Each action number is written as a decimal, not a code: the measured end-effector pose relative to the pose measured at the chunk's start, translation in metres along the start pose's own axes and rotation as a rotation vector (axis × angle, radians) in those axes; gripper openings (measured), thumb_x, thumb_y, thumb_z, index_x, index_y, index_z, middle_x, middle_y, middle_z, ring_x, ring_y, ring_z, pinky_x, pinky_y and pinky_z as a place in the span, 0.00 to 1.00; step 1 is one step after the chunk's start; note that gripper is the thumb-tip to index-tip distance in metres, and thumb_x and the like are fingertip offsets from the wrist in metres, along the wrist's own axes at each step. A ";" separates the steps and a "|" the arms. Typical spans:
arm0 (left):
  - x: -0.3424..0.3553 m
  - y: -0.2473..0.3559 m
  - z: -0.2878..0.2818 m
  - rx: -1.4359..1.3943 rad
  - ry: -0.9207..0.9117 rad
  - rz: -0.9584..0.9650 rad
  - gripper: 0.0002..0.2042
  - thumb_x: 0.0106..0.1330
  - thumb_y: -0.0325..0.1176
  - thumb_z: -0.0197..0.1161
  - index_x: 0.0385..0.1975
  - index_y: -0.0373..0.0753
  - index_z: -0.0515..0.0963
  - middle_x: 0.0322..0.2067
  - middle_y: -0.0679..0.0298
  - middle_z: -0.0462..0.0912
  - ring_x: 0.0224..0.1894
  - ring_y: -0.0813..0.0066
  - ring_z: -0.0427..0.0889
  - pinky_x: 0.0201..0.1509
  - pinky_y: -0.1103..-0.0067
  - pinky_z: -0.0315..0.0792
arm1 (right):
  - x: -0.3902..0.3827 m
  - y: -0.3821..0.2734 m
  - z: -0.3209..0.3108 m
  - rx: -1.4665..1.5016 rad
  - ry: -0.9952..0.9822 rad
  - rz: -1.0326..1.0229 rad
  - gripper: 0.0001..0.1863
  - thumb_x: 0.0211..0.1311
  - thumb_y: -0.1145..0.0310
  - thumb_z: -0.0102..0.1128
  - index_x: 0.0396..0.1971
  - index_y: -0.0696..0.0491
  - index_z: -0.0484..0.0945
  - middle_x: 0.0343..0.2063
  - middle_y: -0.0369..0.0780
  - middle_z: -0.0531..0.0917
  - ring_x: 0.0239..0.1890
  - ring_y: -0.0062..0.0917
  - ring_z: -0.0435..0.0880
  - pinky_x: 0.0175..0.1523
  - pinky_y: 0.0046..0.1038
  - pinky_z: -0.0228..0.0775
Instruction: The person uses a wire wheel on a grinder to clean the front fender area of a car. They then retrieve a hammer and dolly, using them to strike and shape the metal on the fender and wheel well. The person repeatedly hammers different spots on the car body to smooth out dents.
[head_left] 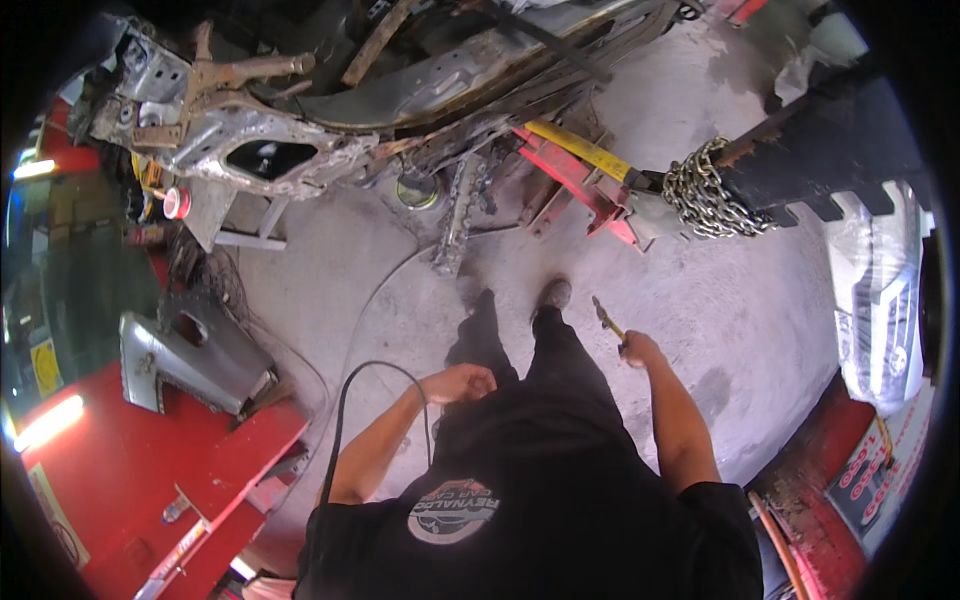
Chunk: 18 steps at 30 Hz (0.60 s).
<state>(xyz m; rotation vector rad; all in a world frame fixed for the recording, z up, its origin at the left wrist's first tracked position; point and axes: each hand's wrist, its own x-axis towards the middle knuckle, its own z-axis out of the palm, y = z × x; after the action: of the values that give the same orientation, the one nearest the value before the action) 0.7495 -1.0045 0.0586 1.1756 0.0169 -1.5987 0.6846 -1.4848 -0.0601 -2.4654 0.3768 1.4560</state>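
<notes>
In my right hand [642, 350] is a slim hand tool [611, 322] with a yellow handle and a dark metal head. It points away from me above the concrete floor, and its exact kind is too small to make out. My left hand [460, 383] is held in front of my left thigh with the fingers curled in. Whatever those fingers might hold is hidden. A thin black cable [345, 385] loops beside my left forearm. Ahead of my feet lies a long, grimy, perforated metal part [461, 215].
A stripped vehicle frame [300, 155] spans the far side. Red-and-yellow equipment [580, 175] and a dark beam wrapped in chain [705, 190] stand at right. A silver fender panel [190, 350] is at left, near a red surface [200, 430]. A hose [385, 280] crosses the floor.
</notes>
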 end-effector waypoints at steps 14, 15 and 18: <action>0.218 -0.136 0.069 0.356 0.310 0.324 0.15 0.68 0.39 0.65 0.47 0.33 0.82 0.39 0.56 0.86 0.42 0.67 0.85 0.49 0.71 0.78 | 0.081 -0.123 -0.038 0.166 -0.068 -0.196 0.28 0.45 0.59 0.74 0.47 0.57 0.81 0.38 0.51 0.87 0.42 0.43 0.87 0.50 0.39 0.78; 0.224 -0.139 0.067 0.098 0.164 0.350 0.14 0.68 0.36 0.66 0.47 0.33 0.81 0.39 0.59 0.86 0.41 0.70 0.84 0.47 0.73 0.77 | 0.087 -0.141 -0.037 0.154 -0.060 -0.226 0.29 0.45 0.60 0.74 0.49 0.57 0.80 0.37 0.50 0.87 0.40 0.41 0.88 0.49 0.38 0.78; 0.216 -0.135 0.057 -0.177 -0.195 0.474 0.12 0.67 0.29 0.67 0.48 0.33 0.80 0.36 0.69 0.85 0.37 0.79 0.82 0.42 0.79 0.76 | 0.093 -0.199 -0.023 0.084 -0.046 -0.271 0.33 0.46 0.60 0.74 0.55 0.56 0.78 0.38 0.50 0.88 0.42 0.41 0.88 0.50 0.38 0.78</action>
<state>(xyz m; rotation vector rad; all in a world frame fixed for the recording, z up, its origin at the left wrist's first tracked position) 0.6304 -1.1392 -0.1306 0.8075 -0.2269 -1.2532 0.8158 -1.3159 -0.1141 -2.3068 0.0871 1.3519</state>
